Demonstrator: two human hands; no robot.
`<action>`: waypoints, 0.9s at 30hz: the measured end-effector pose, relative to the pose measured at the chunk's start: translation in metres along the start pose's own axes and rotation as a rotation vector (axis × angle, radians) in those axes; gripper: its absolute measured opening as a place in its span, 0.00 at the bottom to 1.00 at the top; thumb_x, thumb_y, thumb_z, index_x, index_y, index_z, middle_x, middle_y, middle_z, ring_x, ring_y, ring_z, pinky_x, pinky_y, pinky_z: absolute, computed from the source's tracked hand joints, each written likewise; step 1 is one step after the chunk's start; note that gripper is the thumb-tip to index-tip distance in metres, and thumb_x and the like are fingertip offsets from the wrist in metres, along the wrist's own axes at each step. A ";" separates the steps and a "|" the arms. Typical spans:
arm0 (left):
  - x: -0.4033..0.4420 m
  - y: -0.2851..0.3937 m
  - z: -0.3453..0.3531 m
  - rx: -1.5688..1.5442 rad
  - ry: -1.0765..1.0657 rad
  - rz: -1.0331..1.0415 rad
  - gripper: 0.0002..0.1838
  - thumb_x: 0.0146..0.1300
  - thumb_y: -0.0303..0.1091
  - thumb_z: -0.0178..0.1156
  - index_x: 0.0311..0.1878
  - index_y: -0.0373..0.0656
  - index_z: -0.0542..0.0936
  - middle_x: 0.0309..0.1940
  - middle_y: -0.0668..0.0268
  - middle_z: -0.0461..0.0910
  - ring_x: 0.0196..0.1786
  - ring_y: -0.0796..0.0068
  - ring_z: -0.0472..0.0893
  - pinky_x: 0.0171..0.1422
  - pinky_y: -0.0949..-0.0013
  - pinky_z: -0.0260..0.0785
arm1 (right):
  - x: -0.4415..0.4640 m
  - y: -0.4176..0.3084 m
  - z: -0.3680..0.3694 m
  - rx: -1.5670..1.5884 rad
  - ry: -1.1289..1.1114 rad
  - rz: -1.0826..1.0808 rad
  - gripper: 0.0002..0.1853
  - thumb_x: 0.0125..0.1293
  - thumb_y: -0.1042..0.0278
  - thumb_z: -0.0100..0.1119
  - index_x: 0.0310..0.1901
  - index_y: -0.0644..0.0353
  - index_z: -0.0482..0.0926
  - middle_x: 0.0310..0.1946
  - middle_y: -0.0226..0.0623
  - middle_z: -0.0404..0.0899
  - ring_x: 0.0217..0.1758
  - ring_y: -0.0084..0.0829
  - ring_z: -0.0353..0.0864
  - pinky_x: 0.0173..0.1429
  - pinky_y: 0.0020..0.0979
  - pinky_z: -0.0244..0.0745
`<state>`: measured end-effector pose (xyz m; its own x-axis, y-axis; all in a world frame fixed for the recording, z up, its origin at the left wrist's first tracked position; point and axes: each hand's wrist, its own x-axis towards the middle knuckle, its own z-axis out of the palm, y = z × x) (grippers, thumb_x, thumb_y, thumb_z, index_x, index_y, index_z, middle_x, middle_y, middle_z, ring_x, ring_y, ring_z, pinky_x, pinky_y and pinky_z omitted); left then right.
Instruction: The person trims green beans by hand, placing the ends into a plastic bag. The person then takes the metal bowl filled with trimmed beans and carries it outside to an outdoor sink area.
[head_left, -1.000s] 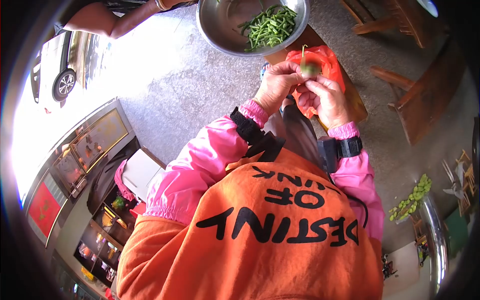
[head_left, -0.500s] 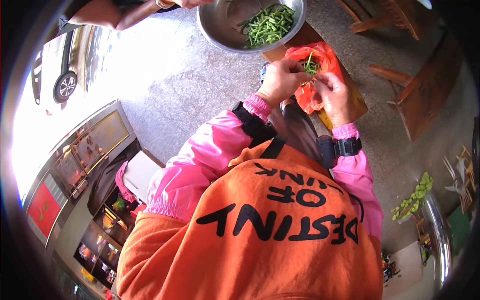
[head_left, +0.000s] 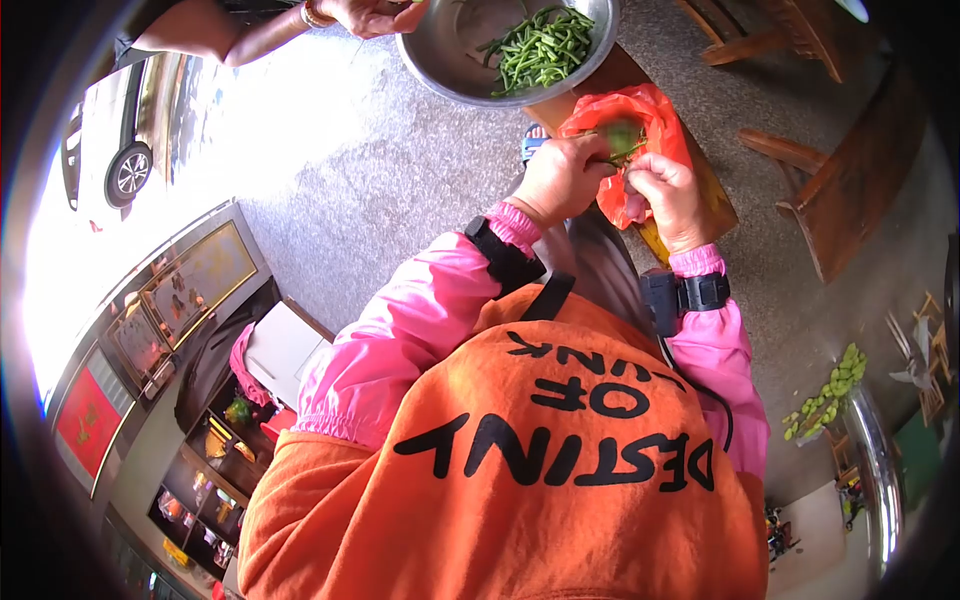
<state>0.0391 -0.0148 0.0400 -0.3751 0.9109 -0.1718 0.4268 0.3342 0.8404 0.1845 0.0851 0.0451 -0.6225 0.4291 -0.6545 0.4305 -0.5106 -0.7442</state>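
Note:
My left hand point(head_left: 568, 178) is closed in a pinch over the near side of a red plastic bag point(head_left: 657, 118). A thin green bean point(head_left: 627, 158) sticks out from its fingertips. My right hand point(head_left: 672, 198) is closed just beside it, thumb and fingers pressed together; what it pinches, if anything, is too small to make out. Inside the bag lies green stuff, blurred and partly covered by my left hand. Beyond the bag stands a wide metal bowl point(head_left: 440, 68) with a heap of green beans point(head_left: 545, 50) in it.
Bag and bowl rest on a wooden bench point(head_left: 708, 178). Another person's hand point(head_left: 375, 14) reaches in beside the bowl from the upper left. A sandal point(head_left: 535, 140) shows by the bench. Wooden furniture point(head_left: 840, 170) stands to the right, a white-topped cabinet point(head_left: 285, 345) to the left.
My hands have drawn slightly apart, the left shifting a little lower. The other person's hand has come further into view beside the bowl.

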 end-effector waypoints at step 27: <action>0.070 -0.045 -0.054 0.492 0.005 0.126 0.17 0.51 0.37 0.60 0.46 0.47 0.77 0.40 0.60 0.77 0.43 0.59 0.77 0.43 0.63 0.72 | 0.018 0.012 -0.007 -0.036 0.245 -0.020 0.09 0.63 0.66 0.52 0.34 0.64 0.77 0.22 0.26 0.74 0.20 0.16 0.72 0.25 0.19 0.68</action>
<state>-0.0509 0.0210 0.0183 -0.2996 0.9506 -0.0809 0.8054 0.2974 0.5127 0.1826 0.0924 0.0235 -0.4556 0.6090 -0.6493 0.4455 -0.4755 -0.7586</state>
